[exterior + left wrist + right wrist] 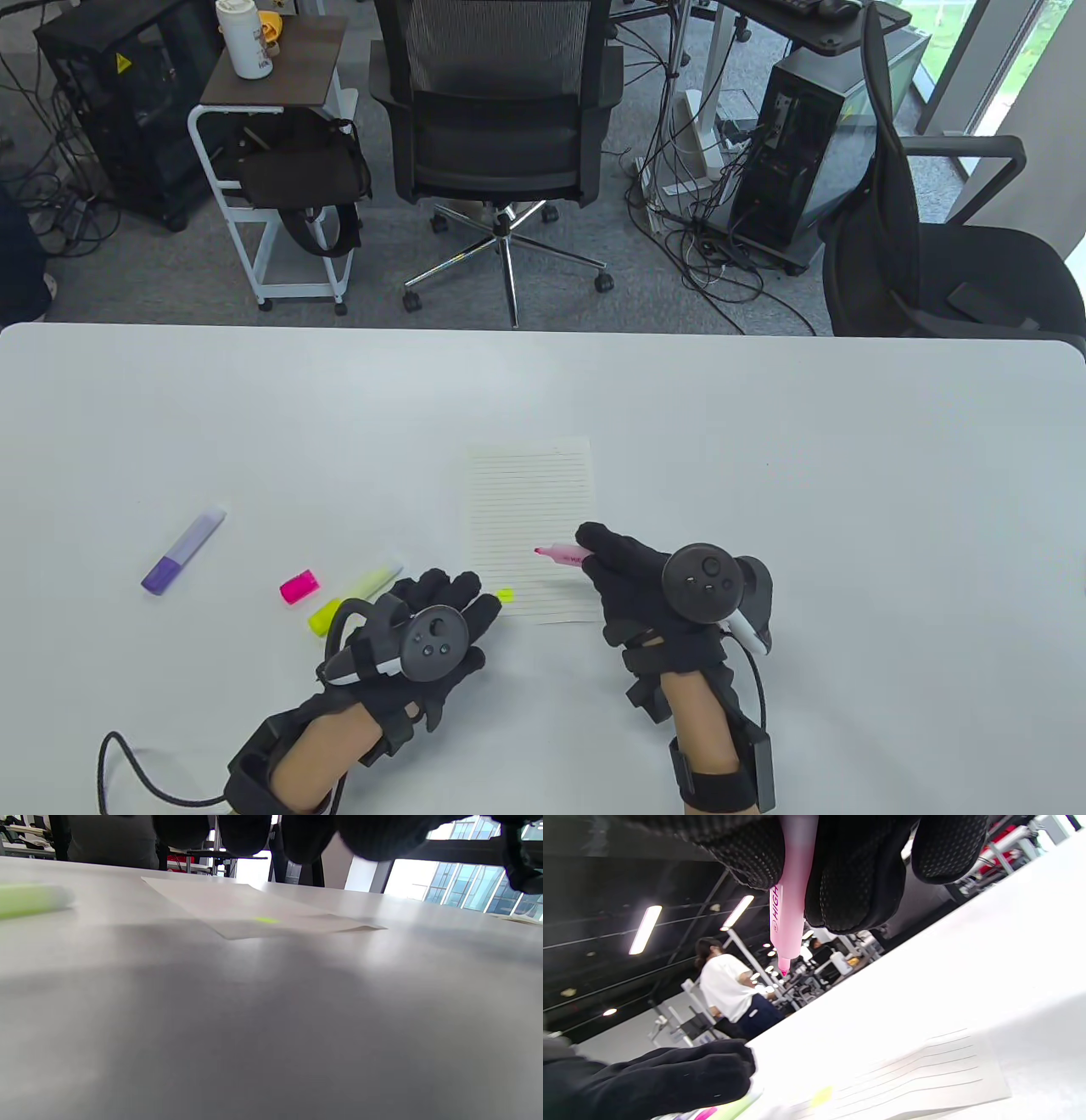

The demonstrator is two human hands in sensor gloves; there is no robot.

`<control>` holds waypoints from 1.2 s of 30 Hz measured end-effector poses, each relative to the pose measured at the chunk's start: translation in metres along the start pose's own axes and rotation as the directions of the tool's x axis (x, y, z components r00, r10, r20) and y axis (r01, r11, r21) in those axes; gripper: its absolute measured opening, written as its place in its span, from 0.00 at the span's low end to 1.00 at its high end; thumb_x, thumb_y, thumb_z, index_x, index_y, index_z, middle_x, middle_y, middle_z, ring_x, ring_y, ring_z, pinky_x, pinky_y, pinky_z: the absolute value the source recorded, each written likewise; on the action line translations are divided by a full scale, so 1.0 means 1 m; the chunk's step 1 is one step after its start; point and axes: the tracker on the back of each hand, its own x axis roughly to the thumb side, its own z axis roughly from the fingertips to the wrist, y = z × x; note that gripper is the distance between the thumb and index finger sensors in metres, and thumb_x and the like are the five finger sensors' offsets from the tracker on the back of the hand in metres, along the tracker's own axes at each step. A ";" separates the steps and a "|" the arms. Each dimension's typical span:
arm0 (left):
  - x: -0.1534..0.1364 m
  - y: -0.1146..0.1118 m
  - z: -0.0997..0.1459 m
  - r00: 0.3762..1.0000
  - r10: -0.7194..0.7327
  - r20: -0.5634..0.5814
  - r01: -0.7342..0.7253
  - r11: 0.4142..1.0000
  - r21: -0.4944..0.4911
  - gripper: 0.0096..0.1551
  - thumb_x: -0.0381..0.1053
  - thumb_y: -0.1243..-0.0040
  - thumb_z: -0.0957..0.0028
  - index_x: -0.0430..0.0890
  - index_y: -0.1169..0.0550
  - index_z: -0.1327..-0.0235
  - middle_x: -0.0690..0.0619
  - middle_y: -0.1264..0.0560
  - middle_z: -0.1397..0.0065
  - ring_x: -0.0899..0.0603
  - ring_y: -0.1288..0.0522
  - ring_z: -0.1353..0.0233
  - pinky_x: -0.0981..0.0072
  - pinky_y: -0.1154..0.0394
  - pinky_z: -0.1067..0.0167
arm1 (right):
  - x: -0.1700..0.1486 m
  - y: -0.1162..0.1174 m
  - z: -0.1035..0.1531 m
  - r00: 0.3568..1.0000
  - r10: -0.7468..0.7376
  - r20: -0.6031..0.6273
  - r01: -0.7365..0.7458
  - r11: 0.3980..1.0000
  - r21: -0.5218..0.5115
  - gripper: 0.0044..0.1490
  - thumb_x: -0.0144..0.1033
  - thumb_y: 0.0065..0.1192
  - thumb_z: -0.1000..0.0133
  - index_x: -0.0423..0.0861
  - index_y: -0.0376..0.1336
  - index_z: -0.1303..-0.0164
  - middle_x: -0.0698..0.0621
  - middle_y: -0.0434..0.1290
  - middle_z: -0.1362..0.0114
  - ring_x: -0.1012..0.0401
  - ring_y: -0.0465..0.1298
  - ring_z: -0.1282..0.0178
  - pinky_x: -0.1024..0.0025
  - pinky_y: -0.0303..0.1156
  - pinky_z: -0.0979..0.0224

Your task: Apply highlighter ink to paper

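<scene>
One sheet of lined paper [532,526] was observed lying flat on the white desk [764,475], near the front edge and roughly central. One short yellow-green mark [506,595] was noted at the sheet's near left corner; it was also seen in the left wrist view [267,920].

Three highlighters were counted. One pink highlighter [563,555] was held in the right hand [649,586], uncapped, with its tip pointing left over the lower part of the paper. In the right wrist view the barrel [791,899] was seen clamped between the gloved fingers [852,878], so the grip was closed on it. Whether the tip touched the sheet could not be determined. One yellow highlighter [355,597] was recorded lying on the desk just left of the left hand, capped at its far end. One purple highlighter [183,550] was recorded lying capped, well apart to the left.

One loose pink cap [299,587] was noted on the desk, just beside the yellow highlighter on its left.

The left hand [424,632] was seen resting palm down at the paper's near left corner, fingers spread and extended, with the fingertips at the sheet's edge. Its grip was apart and nothing was held.

Two trackers were counted, one strapped on the back of each hand.
</scene>
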 end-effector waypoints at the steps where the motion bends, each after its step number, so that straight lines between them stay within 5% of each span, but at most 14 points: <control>1: 0.002 -0.003 -0.003 1.000 -0.006 -0.002 0.006 0.999 -0.033 0.38 0.63 0.46 0.50 0.56 0.35 0.23 0.50 0.43 0.16 0.31 0.42 0.19 0.30 0.44 0.28 | 0.001 0.002 0.002 1.000 0.007 0.005 -0.007 1.000 -0.001 0.26 0.40 0.63 0.33 0.54 0.61 0.24 0.43 0.75 0.32 0.49 0.79 0.45 0.38 0.65 0.26; 11: 0.001 -0.025 -0.015 0.999 -0.023 -0.039 0.015 0.978 -0.210 0.43 0.66 0.47 0.51 0.56 0.41 0.21 0.49 0.48 0.15 0.31 0.45 0.18 0.29 0.48 0.27 | -0.006 0.030 -0.005 0.987 0.144 -0.071 -0.135 0.983 0.121 0.26 0.40 0.64 0.33 0.53 0.62 0.24 0.43 0.76 0.33 0.49 0.79 0.46 0.39 0.66 0.26; 36: 0.001 -0.030 -0.014 0.999 -0.032 -0.037 0.023 0.973 -0.230 0.44 0.66 0.47 0.51 0.56 0.44 0.22 0.50 0.52 0.15 0.33 0.47 0.18 0.31 0.46 0.27 | -0.006 0.049 -0.013 0.965 0.231 -0.127 -0.210 0.965 0.158 0.24 0.40 0.64 0.34 0.52 0.64 0.26 0.42 0.77 0.36 0.50 0.80 0.50 0.40 0.67 0.27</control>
